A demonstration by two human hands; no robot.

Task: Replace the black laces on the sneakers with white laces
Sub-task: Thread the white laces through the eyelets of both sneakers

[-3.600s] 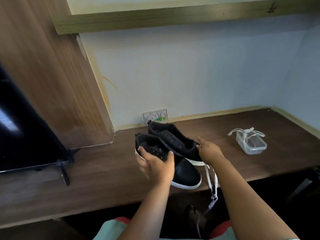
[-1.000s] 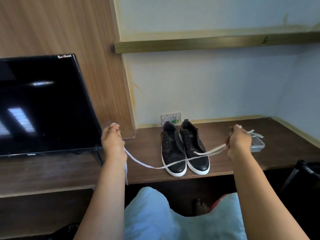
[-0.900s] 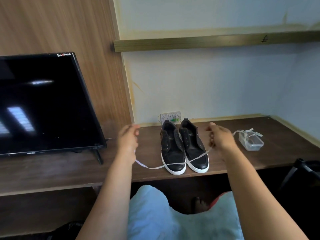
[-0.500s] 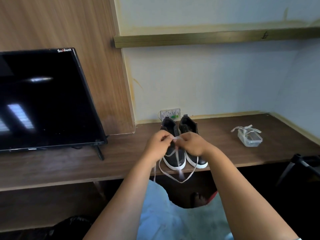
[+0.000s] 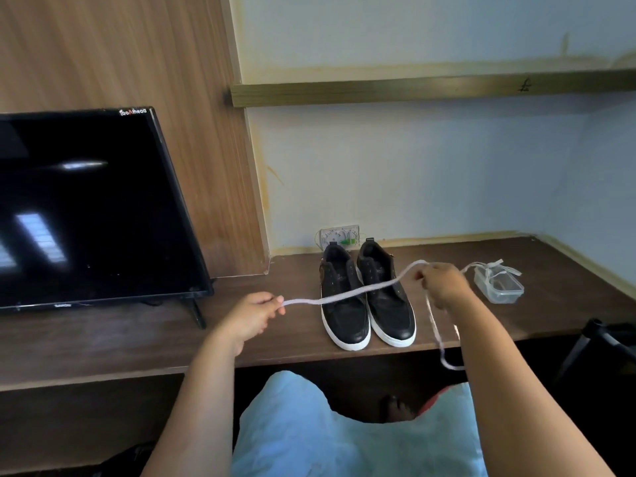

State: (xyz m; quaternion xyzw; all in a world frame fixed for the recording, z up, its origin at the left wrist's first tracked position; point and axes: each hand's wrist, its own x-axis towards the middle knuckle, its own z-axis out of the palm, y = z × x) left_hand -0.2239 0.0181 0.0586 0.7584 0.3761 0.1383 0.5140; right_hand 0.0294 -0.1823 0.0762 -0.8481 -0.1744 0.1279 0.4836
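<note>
- A black television [image 5: 86, 208] stands at the far left on the wooden desk [image 5: 103, 342], its screen dark, with a wood-grain panel [image 5: 137, 49] rising behind it
- My left hand [image 5: 249, 316] hovers above the desk just right of the television's foot, fingers curled, pinching one end of the white lace [image 5: 344, 296] between thumb and fingertips
- From that pinch the white lace runs rightward and slightly upward in the air, crossing in front of both sneakers on the way to my other hand
- The left sneaker [image 5: 342, 297] sits upright on the desk, toe toward me, black upper over a white sole; I see no lace threaded in it
- The right sneaker [image 5: 387, 290] stands just beside it, the two soles close together, heels toward the wall where a white socket plate [image 5: 339, 235] is mounted
- Above them a wooden shelf [image 5: 413, 89] runs along the pale wall
- My right hand [image 5: 444, 284] is raised just right of the sneakers, fingers curled round the white lace; past the grip the rest hangs down in front of the desk edge, blurred at its end
- Further right a clear plastic container [image 5: 499, 287] lies on the desk, with another white lace [image 5: 492, 268] draped over it
- Down at the bottom my lap in light blue cloth [image 5: 327, 435] fills the space under the desk edge
</note>
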